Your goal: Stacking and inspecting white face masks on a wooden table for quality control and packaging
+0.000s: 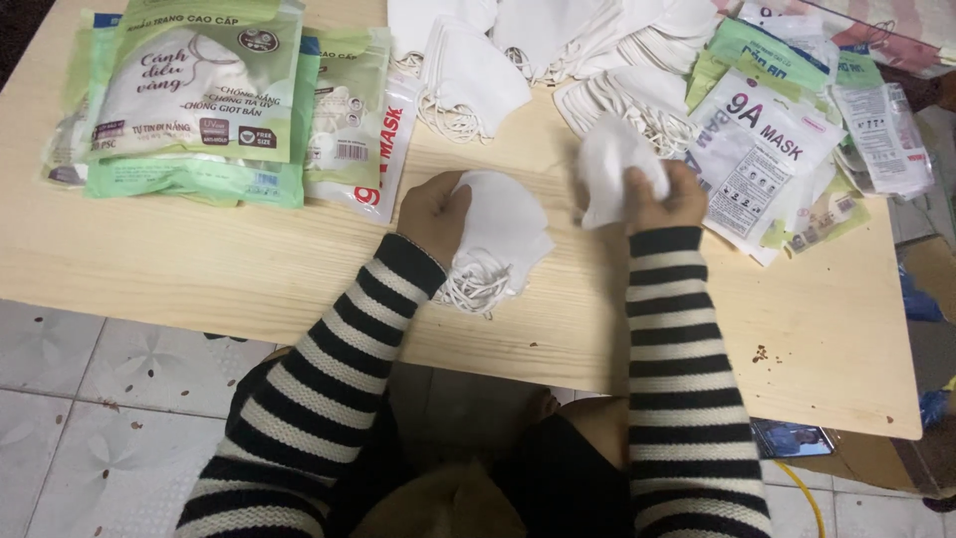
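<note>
Item: my left hand [434,211] pressed closed on a small stack of white face masks [498,244], ear loops trailing, on the wooden table [199,269]. Item: my right hand [662,194] gripping one white mask [607,169], raised. Beyond: loose white masks [558,50]; green mask packets [199,90] left; clear mask packets [762,149] right.

Both arms are in a long-sleeved knit top with horizontal black and white stripes, the bands roughly equal in width. Each sleeve ends in a black ribbed cuff at the wrist, snug against the left hand [435,209] and the right hand [659,196]. Hands are bare: no gloves, rings or watch visible. Below the near edge of the light wooden table [199,269], the lap shows dark, plain clothing; its cut is too dim to tell.
</note>
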